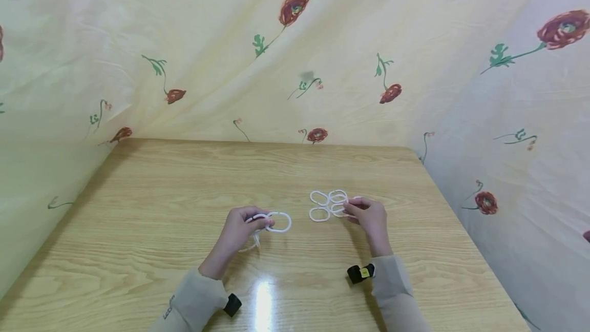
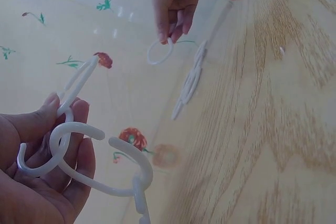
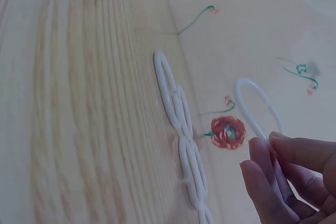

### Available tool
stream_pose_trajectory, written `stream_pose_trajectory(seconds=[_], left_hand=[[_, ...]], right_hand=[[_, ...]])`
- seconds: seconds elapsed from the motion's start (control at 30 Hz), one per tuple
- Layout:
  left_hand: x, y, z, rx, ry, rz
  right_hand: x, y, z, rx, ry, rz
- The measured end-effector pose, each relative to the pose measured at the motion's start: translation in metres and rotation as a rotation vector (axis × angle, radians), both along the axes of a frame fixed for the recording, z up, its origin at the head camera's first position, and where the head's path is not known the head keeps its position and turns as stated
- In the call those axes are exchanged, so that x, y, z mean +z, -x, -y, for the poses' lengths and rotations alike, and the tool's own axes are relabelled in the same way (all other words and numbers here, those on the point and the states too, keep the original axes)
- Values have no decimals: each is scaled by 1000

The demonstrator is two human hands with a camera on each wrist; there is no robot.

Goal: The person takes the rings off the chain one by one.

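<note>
Left hand: the left hand (image 1: pixel 240 229) grips a short chain of linked white rings (image 1: pixel 272 222), fingers and thumb curled round them; in the left wrist view the thumb (image 2: pixel 39 114) presses one ring against the fingers, and two open hooked rings (image 2: pixel 100 156) hang interlocked from the palm.
Chain position: it is held just above the wooden table (image 1: pixel 161 209), left of centre, with one ring sticking out to the right of the fingers.
Right hand: the right hand (image 1: pixel 369 216) pinches a single white ring (image 3: pixel 257 111) between fingertips (image 3: pixel 265 169) and thumb; the ring is lifted off the table.
Loose rings: a small cluster of white rings (image 1: pixel 324 205) lies flat on the table, just left of the right hand, touching one another.
Gap: the two hands are apart, with the cluster between them, nearer the right.
Sleeves: both arms wear beige sleeves (image 1: pixel 392 283) with black wrist straps (image 1: pixel 359 273).
Backdrop: a pale cloth with red flowers (image 1: pixel 295 40) hangs behind and beside the table.
</note>
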State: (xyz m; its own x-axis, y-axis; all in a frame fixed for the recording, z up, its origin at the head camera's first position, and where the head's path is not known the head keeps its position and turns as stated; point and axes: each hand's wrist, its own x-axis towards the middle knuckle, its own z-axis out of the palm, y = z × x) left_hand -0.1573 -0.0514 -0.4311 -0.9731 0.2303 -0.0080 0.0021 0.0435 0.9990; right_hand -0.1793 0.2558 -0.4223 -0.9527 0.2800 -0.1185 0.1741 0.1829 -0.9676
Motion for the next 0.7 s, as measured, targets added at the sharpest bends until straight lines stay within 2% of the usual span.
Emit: stream_pose_trajectory(seconds=[0.37, 0.7], left_hand=[[0, 0, 0, 3, 10, 4], [-3, 1, 0, -18, 4, -8]], right_hand=[[-4, -4, -24, -26, -80, 81], [-4, -12, -42, 30, -130, 196]])
